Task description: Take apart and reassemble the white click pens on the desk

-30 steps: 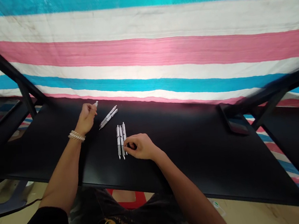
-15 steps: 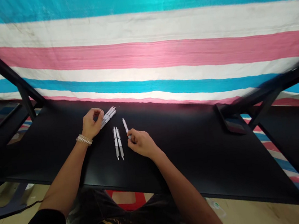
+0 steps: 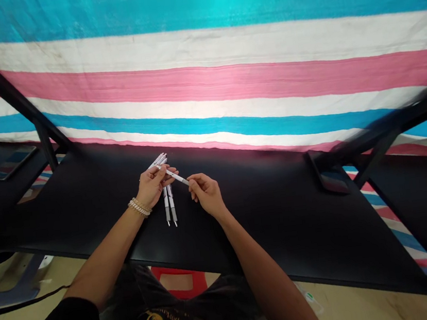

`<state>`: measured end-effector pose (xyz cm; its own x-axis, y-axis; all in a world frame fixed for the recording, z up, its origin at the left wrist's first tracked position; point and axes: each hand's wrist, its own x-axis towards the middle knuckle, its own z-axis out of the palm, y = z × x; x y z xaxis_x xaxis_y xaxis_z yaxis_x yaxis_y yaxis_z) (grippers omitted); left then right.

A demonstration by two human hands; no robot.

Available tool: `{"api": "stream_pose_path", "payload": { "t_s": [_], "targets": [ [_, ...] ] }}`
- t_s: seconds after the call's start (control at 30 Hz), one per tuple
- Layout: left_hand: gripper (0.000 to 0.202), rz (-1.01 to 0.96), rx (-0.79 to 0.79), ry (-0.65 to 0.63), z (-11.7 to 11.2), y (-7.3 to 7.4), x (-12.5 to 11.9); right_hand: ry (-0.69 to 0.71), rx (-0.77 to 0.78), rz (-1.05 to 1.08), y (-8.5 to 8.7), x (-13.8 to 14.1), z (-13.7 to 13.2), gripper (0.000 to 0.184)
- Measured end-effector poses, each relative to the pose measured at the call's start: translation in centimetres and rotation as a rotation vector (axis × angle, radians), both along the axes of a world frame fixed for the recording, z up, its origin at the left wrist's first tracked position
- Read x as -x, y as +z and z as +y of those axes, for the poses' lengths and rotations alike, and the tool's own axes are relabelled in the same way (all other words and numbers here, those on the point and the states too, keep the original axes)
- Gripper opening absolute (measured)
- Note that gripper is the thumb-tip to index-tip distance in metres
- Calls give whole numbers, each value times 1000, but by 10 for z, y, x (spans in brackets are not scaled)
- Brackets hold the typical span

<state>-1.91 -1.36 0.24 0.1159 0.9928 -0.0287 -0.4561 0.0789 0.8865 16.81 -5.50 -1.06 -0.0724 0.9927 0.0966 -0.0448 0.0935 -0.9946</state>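
A white pen with a grey grip [image 3: 177, 177] is held between my two hands, slanting down to the right. My left hand [image 3: 153, 186], with a pale coiled bracelet at its wrist, grips the upper end between thumb and fingers. At the grey end, my right hand [image 3: 204, 191] pinches the pen. Below the held pen, two similar pens [image 3: 170, 207] lie side by side on the black table, tips toward me; their tops are partly hidden by my left hand. Behind that hand a small bunch of white pens [image 3: 158, 160] shows only in part.
The black table [image 3: 275, 220] runs across the view, with a striped sheet [image 3: 204, 83] hanging behind it. Black slanted supports stand at left [image 3: 6, 87] and right [image 3: 385, 133]. A flat dark device [image 3: 12, 163] lies at far left. A red stool [image 3: 182, 283] is below the front edge.
My right hand has lifted the pen off the table and tilted it toward the left. My left hand has moved right from beside the bunch and taken hold of the pen's other end.
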Motion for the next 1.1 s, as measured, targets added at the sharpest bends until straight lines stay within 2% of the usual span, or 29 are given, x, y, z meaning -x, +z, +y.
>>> {"api": "stream_pose_path", "payload": {
  "t_s": [0.13, 0.23, 0.3, 0.4, 0.5, 0.6, 0.73, 0.9, 0.97, 1.03, 1.1],
  "targets": [
    [36, -33, 9, 56, 2, -6, -3, -39, 7, -106, -3, 1, 1, 40],
    [35, -42, 25, 80, 3, -10, -5, -127, -129, -154, -3, 1, 2, 29],
    [34, -66, 32, 91, 3, -11, -5, -153, -180, -118, -3, 0, 2, 32],
    [32, -89, 38, 89, 4, -12, -4, -157, -133, -81, -4, 0, 3, 31],
    [32, -84, 40, 80, 5, -12, -4, -175, -167, -99, -7, 0, 5, 25],
    [33, -81, 32, 71, 4, -11, -5, -171, -121, -48, -8, -1, 6, 32],
    [31, -87, 46, 54, 3, -9, -5, -178, -178, -78, -8, 0, 6, 23],
    [30, -106, 57, 51, 3, -9, -5, -164, -140, -66, -9, 1, 5, 21],
    [30, -104, 61, 51, 3, -8, -5, -170, -183, -90, -9, 2, 5, 26],
    [30, -102, 63, 51, 3, -8, -5, -156, -141, -73, -9, 3, 5, 36],
    [29, -101, 62, 49, 3, -8, -5, -155, -111, -80, -7, 4, 5, 30]
  ]
}}
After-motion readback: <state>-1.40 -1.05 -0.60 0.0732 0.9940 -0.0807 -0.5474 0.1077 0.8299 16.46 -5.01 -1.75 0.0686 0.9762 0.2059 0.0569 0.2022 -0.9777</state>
